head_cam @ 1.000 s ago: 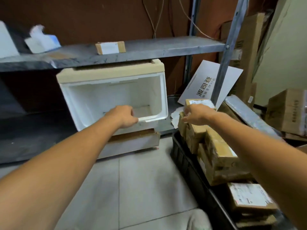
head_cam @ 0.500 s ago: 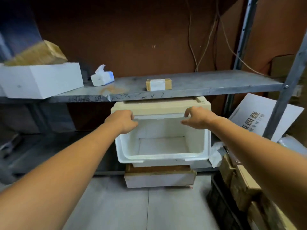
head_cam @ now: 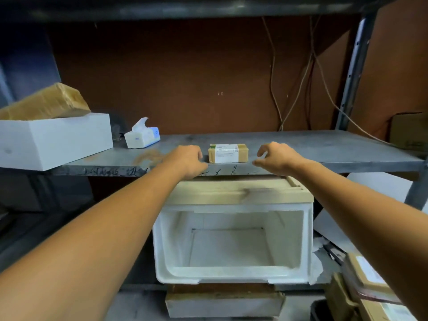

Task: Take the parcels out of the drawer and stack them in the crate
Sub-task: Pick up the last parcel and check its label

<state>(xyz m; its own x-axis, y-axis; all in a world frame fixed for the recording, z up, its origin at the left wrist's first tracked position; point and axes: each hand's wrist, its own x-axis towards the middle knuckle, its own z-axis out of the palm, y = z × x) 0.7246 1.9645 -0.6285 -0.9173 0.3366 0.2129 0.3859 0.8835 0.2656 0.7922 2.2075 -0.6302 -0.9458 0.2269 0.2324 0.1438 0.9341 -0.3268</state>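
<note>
Left grip (head_cam: 187, 162) hangs half-curled and empty at the front edge of the shelf (head_cam: 312, 147), fingers just beside the left end of the parcel (head_cam: 228, 153) but not touching it. A moment ago it sat lower, on the top rim of the drawer (head_cam: 159, 242). That 1 labelled parcel lies flat near the shelf's front edge, between the 2 grips. Right grip (head_cam: 275, 158) has likewise risen from the drawer rim and is spread in a loose claw, holding nothing, a little apart from the parcel's right end. Below, the drawer stands pulled out and shows only its bare white floor, so the emptying looks done, and this reach seems aimed at a stray parcel on the shelf. At lower right the crate (head_cam: 318, 308) already carries a stack (head_cam: 366, 281).
</note>
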